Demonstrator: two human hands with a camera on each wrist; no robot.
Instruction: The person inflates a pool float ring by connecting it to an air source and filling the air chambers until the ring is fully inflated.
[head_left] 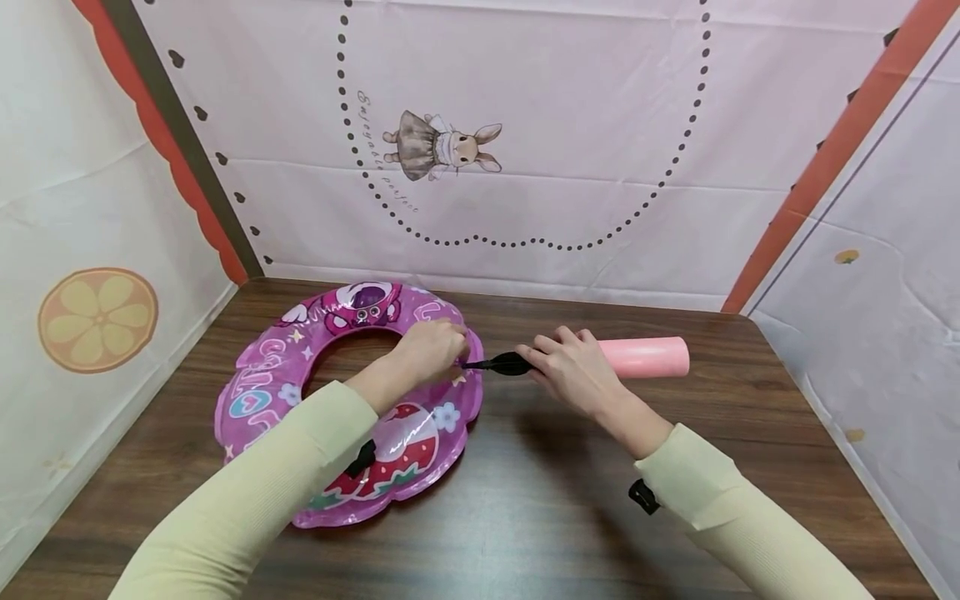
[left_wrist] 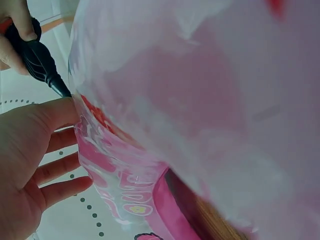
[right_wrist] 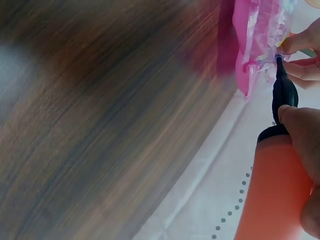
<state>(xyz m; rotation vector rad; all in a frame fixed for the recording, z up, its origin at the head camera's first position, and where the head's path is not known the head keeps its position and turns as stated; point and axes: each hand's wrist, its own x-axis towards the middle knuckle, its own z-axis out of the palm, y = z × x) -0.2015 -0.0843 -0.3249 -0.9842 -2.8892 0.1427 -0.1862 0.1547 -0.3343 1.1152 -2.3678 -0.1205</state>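
A purple inflatable swim ring [head_left: 247, 379] with cartoon prints lies on the left of the table, puffed out but wrinkled. My left hand [head_left: 432, 350] is at its right side and pinches the ring around its valve [right_wrist: 278, 56]. A pink hand pump [head_left: 648, 357] with a black tapered nozzle [head_left: 508, 363] points left toward the ring. The nozzle's tip meets the valve between the left fingers; how deep it sits is hidden. My right hand [head_left: 573, 371] grips the pump where the pink barrel joins the black end, held above the table.
The dark wood table [head_left: 540, 500] is closed in by printed white cloth, with a back wall [head_left: 585, 125] and side walls. The ring's hole shows bare wood. Black straps hang at both sleeves [head_left: 720, 492].
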